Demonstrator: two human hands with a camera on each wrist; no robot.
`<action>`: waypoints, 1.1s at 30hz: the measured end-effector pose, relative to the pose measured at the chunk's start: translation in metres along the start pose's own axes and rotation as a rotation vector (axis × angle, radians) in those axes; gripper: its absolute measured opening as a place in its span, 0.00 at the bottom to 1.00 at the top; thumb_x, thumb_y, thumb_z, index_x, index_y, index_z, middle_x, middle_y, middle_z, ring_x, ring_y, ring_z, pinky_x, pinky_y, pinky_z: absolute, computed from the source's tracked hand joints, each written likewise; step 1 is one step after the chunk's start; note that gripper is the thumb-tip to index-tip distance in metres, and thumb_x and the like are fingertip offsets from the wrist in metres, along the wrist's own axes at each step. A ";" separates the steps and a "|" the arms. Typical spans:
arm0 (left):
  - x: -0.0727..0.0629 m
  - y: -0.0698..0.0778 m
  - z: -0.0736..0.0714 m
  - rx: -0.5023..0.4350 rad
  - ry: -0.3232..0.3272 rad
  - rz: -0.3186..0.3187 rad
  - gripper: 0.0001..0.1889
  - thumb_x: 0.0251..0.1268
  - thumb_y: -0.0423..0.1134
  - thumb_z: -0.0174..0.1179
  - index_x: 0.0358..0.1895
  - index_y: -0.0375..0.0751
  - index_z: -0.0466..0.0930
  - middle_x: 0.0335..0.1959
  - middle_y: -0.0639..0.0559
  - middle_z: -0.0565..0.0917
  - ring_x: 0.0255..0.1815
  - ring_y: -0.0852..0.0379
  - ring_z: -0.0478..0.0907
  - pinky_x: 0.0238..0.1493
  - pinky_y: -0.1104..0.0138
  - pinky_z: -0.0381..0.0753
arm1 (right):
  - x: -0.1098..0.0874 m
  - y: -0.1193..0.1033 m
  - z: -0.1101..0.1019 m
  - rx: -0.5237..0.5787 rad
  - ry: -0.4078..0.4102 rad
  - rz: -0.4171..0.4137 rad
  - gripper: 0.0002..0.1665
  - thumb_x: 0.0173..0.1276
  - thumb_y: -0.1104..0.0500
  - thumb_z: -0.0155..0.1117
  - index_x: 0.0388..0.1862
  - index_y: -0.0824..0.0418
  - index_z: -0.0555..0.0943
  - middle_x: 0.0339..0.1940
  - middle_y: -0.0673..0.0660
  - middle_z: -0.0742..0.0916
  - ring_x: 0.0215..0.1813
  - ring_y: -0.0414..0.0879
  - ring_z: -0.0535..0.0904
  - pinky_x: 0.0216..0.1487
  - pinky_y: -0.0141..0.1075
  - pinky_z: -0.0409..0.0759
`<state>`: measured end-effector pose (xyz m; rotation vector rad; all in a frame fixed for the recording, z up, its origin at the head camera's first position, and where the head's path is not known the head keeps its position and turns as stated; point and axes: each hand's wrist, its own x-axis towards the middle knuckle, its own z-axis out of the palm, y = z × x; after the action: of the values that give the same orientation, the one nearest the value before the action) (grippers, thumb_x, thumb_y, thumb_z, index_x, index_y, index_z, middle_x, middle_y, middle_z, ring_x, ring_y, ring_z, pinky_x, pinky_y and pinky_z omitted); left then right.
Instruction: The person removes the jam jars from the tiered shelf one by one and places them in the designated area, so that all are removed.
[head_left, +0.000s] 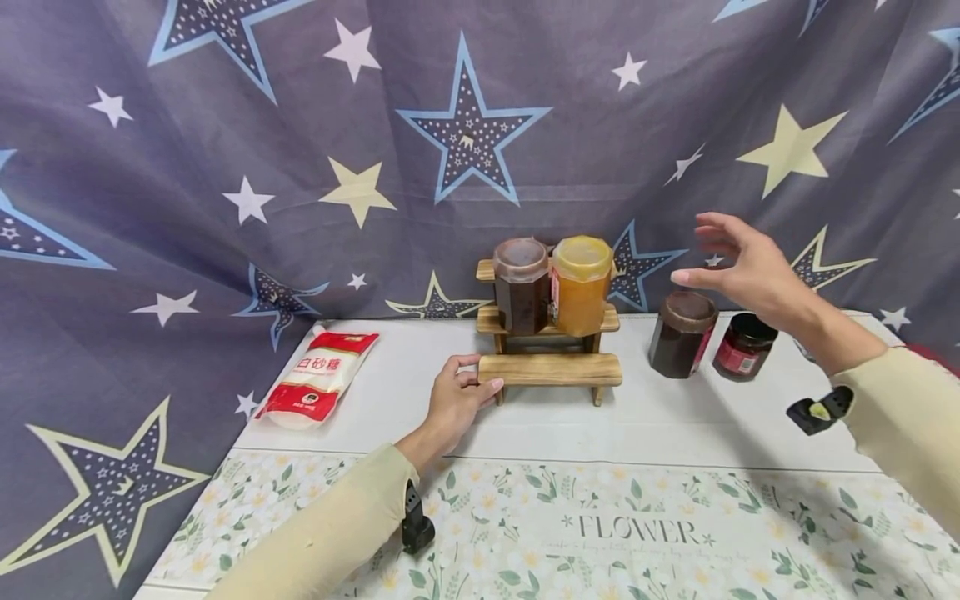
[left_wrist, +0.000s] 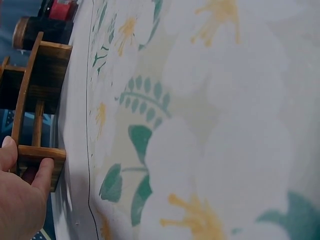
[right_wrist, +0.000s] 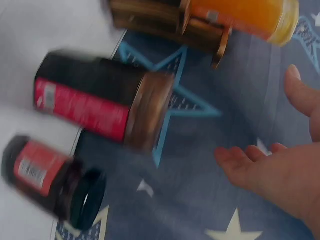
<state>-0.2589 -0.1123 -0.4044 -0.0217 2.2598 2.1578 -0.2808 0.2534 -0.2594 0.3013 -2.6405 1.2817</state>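
Note:
My left hand (head_left: 454,403) grips the left end of the lowest step of a small wooden tiered rack (head_left: 551,370), thumb in front. In the left wrist view its fingers (left_wrist: 44,175) touch the rack's end. On the middle step stand a dark brown jar (head_left: 521,292) and an orange-yellow jar (head_left: 581,287), side by side. My right hand (head_left: 757,268) is raised over the table with fingers spread and nothing in it. Below it stand a tall dark jar (head_left: 682,335) with a brown lid and a shorter black-lidded jar (head_left: 744,347); both have red labels.
A red-and-white bag of white sugar (head_left: 318,377) lies at the table's left. Behind the table hangs a star-patterned cloth (head_left: 465,125). A flower-printed mat (head_left: 600,533) covers the front of the table. Part of a clear object shows behind my right wrist.

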 end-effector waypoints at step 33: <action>0.001 -0.002 0.000 -0.009 -0.006 0.016 0.28 0.59 0.28 0.66 0.62 0.37 0.67 0.41 0.37 0.83 0.40 0.49 0.84 0.48 0.61 0.86 | 0.026 -0.047 0.106 0.199 -0.022 -0.114 0.49 0.58 0.62 0.74 0.73 0.57 0.57 0.61 0.64 0.72 0.58 0.58 0.73 0.57 0.51 0.77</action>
<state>-0.2597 -0.1124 -0.4065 0.0036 2.2553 2.1723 -0.3022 0.1383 -0.2821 0.4898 -2.4757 1.5120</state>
